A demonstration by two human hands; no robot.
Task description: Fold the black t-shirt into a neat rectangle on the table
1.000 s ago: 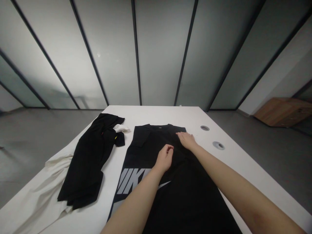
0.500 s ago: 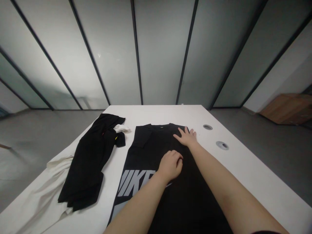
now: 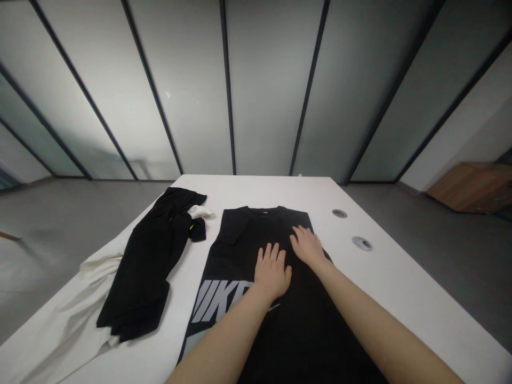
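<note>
A black T-shirt (image 3: 304,325) with large pale lettering lies spread on the white table, its collar at the far end and its left sleeve folded in over the body. My left hand (image 3: 272,270) rests on the middle of the shirt beside the lettering, fingers spread and palm down. Farther up and to the right, my right hand (image 3: 308,245) lies on the shirt near its right edge, fingers extended. Neither hand grips any cloth. My left forearm covers part of the print, and the shirt's near end runs out of view.
Left of the shirt, a black garment (image 3: 144,266) lies in a heap over a white cloth (image 3: 76,325) on the table (image 3: 404,298). Two round cable grommets (image 3: 362,244) sit at the table's right side. Frosted glass panels (image 3: 264,90) stand behind, and a wooden board (image 3: 472,186) is at far right.
My right hand has drawn back toward me from the shirt's right shoulder. My left hand has gone from curled to flat with spread fingers, shifting slightly left.
</note>
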